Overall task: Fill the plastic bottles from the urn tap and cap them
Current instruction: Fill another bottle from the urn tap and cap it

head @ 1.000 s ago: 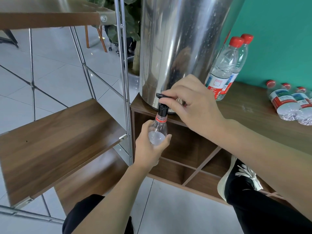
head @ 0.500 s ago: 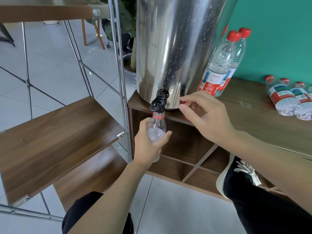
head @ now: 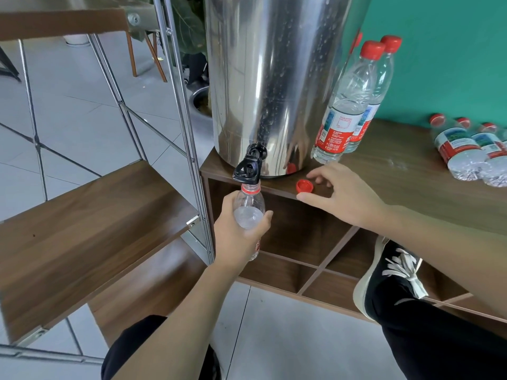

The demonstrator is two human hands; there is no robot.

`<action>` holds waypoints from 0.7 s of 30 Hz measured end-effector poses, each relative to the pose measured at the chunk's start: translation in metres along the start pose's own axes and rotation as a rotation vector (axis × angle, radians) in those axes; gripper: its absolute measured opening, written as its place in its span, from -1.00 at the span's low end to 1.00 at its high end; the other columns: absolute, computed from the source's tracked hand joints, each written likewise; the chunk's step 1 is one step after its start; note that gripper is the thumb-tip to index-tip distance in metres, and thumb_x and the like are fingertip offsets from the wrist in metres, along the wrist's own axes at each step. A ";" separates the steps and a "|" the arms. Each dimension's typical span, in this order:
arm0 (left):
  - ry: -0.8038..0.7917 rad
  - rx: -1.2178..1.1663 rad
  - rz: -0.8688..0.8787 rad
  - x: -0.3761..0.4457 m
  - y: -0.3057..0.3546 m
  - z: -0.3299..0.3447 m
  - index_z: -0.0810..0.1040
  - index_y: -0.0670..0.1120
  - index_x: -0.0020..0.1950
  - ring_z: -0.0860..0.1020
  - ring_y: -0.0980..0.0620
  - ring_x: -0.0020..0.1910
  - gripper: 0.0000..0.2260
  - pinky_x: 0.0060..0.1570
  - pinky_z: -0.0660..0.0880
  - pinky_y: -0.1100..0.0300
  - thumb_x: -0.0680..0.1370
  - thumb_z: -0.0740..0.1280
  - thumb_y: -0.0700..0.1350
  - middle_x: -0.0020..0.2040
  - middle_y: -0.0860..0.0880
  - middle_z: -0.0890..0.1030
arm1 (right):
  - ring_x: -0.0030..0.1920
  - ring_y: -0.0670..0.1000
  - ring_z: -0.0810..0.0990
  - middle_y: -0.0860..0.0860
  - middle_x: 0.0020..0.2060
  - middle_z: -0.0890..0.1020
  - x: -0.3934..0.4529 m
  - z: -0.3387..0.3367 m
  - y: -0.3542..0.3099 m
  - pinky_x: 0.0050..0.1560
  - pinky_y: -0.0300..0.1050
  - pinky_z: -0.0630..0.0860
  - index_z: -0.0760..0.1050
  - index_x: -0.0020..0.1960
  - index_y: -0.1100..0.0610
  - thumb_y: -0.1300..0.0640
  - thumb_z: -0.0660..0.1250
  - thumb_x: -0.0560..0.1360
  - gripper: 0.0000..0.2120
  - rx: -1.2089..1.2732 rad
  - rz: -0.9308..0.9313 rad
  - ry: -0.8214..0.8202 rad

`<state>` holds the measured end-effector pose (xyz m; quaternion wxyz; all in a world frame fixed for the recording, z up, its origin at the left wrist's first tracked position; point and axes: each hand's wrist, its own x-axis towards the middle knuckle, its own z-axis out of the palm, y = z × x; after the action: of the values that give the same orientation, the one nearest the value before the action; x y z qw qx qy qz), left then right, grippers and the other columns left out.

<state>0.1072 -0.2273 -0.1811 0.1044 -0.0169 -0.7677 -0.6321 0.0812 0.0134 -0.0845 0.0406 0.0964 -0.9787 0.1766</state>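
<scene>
A tall steel urn [head: 274, 78] stands on the wooden cabinet top [head: 397, 165], its black tap [head: 248, 167] hanging over the front edge. My left hand [head: 237, 231] grips a clear plastic bottle [head: 249, 212] upright, its open neck right under the tap spout. A loose red cap [head: 304, 186] lies on the cabinet top just right of the tap. My right hand [head: 340, 193] hovers beside the cap with thumb and fingers spread around it, holding nothing.
Two capped bottles [head: 348, 105] stand upright right of the urn. Three capped bottles [head: 463, 149] lie on their sides at the far right. A metal-framed wooden shelf [head: 82, 231] stands to the left. My black shoe [head: 389, 275] rests against the cabinet's open cubbies.
My right hand left the tap lever and moved right and down to the red cap on the cabinet top. The bottle stays under the tap in my left hand.
</scene>
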 end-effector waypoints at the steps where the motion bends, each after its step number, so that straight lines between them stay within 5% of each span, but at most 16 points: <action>1: 0.000 -0.003 -0.007 0.000 0.000 0.000 0.39 0.14 0.36 0.55 0.31 0.16 -0.42 0.01 0.45 0.55 0.45 0.60 0.06 0.15 0.23 0.58 | 0.08 -0.18 0.44 -0.18 0.06 0.47 0.004 0.001 0.001 0.10 -0.13 0.47 0.50 0.32 -0.09 -0.47 0.25 0.41 -0.36 -0.005 -0.020 -0.016; 11: 0.036 -0.011 -0.020 -0.002 0.000 0.001 0.42 0.12 0.34 0.59 0.16 0.15 -0.45 0.09 0.50 0.33 0.45 0.60 0.03 0.15 0.15 0.61 | 0.09 -0.12 0.46 -0.14 0.06 0.47 0.009 0.016 0.002 0.15 -0.07 0.51 0.54 0.25 -0.09 -0.39 0.27 0.49 -0.51 0.032 -0.073 0.026; 15: 0.054 -0.007 -0.035 -0.003 0.004 0.005 0.44 0.12 0.33 0.57 0.24 0.12 -0.47 0.02 0.46 0.46 0.45 0.60 0.02 0.13 0.18 0.61 | 0.10 -0.12 0.46 -0.14 0.07 0.48 0.010 0.014 0.004 0.15 -0.06 0.52 0.54 0.23 -0.10 -0.39 0.27 0.50 -0.53 0.035 -0.075 0.048; 21: 0.088 -0.010 -0.056 -0.005 0.006 0.011 0.45 0.08 0.32 0.58 0.21 0.10 -0.47 0.06 0.50 0.33 0.45 0.60 0.03 0.12 0.15 0.63 | 0.07 -0.08 0.48 -0.10 0.05 0.49 0.010 0.015 0.005 0.09 -0.05 0.54 0.53 0.24 -0.09 -0.37 0.28 0.52 -0.55 0.017 -0.081 0.050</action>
<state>0.1111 -0.2153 -0.1776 0.1202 0.0319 -0.7594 -0.6386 0.0700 0.0106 -0.0990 0.0716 0.1320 -0.9711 0.1855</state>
